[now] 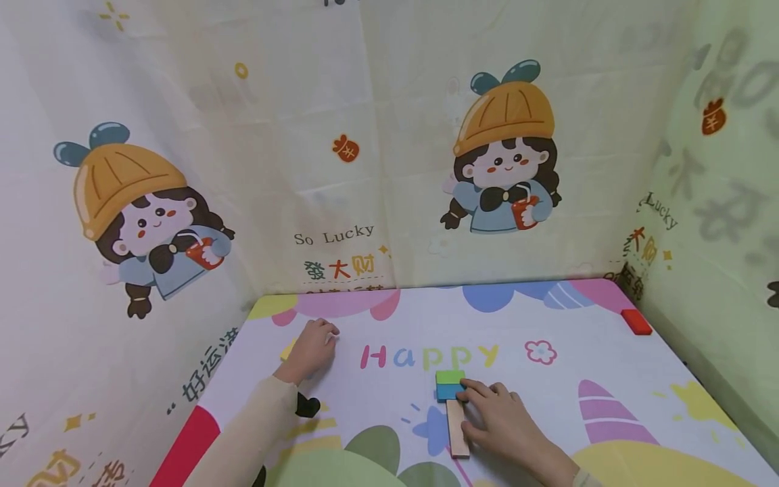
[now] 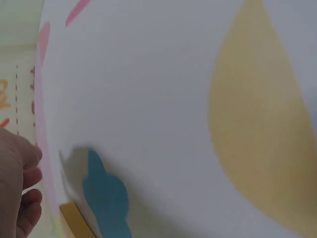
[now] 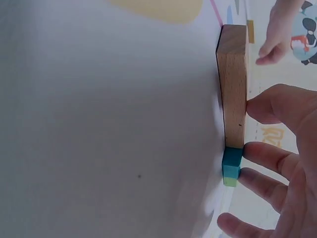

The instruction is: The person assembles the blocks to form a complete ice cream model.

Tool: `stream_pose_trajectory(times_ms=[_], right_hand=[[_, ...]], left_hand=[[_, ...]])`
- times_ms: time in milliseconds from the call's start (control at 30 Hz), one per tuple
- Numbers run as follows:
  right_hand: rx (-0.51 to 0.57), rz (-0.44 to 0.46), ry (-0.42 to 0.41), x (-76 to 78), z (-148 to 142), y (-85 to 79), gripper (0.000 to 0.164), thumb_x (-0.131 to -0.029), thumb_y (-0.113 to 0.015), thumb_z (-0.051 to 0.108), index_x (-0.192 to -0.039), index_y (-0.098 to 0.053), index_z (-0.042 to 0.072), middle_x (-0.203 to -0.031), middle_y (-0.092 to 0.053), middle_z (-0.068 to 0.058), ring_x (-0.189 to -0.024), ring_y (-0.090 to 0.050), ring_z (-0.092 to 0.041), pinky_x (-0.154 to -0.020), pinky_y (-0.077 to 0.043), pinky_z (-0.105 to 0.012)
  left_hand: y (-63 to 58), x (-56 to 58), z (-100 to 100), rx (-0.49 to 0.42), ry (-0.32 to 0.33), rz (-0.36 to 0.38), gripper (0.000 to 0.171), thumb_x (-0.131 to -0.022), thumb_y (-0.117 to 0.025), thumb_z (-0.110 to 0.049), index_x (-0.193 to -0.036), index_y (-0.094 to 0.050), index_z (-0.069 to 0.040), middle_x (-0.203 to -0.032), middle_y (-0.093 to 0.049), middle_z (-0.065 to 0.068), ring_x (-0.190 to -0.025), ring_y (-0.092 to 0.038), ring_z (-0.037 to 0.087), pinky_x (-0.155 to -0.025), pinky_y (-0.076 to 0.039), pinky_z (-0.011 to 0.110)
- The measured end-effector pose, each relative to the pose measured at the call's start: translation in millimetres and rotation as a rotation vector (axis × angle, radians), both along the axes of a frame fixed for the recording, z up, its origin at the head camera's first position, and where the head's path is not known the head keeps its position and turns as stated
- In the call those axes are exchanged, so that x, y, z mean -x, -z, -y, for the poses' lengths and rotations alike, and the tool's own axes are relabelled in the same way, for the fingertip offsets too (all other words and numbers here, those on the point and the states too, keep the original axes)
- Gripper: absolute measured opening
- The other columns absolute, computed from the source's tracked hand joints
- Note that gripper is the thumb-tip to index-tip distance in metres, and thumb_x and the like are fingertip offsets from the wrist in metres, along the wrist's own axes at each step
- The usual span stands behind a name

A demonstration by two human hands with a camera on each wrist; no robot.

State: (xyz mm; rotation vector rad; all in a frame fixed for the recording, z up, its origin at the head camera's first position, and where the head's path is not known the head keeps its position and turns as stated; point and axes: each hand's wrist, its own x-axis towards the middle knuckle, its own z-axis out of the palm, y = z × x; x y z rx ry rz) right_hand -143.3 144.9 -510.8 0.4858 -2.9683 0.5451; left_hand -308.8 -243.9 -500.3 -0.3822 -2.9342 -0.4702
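A plain wooden block [image 1: 458, 429] lies lengthwise on the table, and a blue block [image 1: 449, 391] meets its far end. Beyond the blue one sits a green block [image 1: 450, 377], in line with it. From the right side, my right hand [image 1: 502, 416] touches this row: the thumb [image 3: 267, 106] is at the wooden block and fingertips are at the blue block, with the fingers spread and not wrapped around anything. My left hand [image 1: 313, 348], loosely bent and holding nothing, hovers beside a yellow block [image 2: 77, 220] that it partly hides in the head view.
A red block [image 1: 636, 322] lies at the table's far right corner. The white table cover [image 1: 395, 325] has printed coloured shapes and the word Happy. Printed cloth walls [image 1: 402, 169] rise behind the table and along both sides.
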Motion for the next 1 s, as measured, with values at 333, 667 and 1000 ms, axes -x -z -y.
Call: stream_pose_trajectory(times_ms=[333, 667, 1000], right_hand=[[0.052, 0.033, -0.040, 0.2, -4, -0.2, 0.041, -0.087, -0.078, 0.037, -0.124, -0.069, 0.022, -0.147, -0.058, -0.002, -0.136, -0.050, -0.046, -0.106, -0.030, -0.081], [0.044, 0.073, -0.070, 4.4, -11, 1.8, 0.051, -0.088, -0.077, 0.046, -0.132, -0.066, 0.024, -0.154, -0.053, -0.001, -0.139, -0.047, -0.048, -0.097, -0.026, -0.089], [0.051, 0.123, -0.057, 4.9, -11, -1.1, 0.050, -0.085, -0.079, 0.046, -0.130, -0.066, 0.026, -0.153, -0.053, 0.000, -0.139, -0.047, -0.047, -0.091, -0.031, -0.090]], left_hand=[[6.7, 0.3, 62, -0.032, -0.213, -0.011, 0.022, -0.094, -0.055, -0.005, -0.110, -0.067, 0.004, -0.112, -0.061, 0.025, -0.106, -0.054, 0.048, -0.092, -0.048, 0.058], [3.2, 7.9, 67, -0.070, -0.277, 0.192, 0.027, -0.092, -0.054, -0.002, -0.116, -0.062, 0.008, -0.110, -0.063, 0.024, -0.097, -0.060, 0.036, -0.093, -0.050, 0.054], [1.2, 5.4, 59, -0.091, -0.232, 0.189, 0.030, -0.088, -0.052, 0.003, -0.116, -0.059, 0.008, -0.107, -0.065, 0.025, -0.094, -0.059, 0.035, -0.092, -0.050, 0.053]])
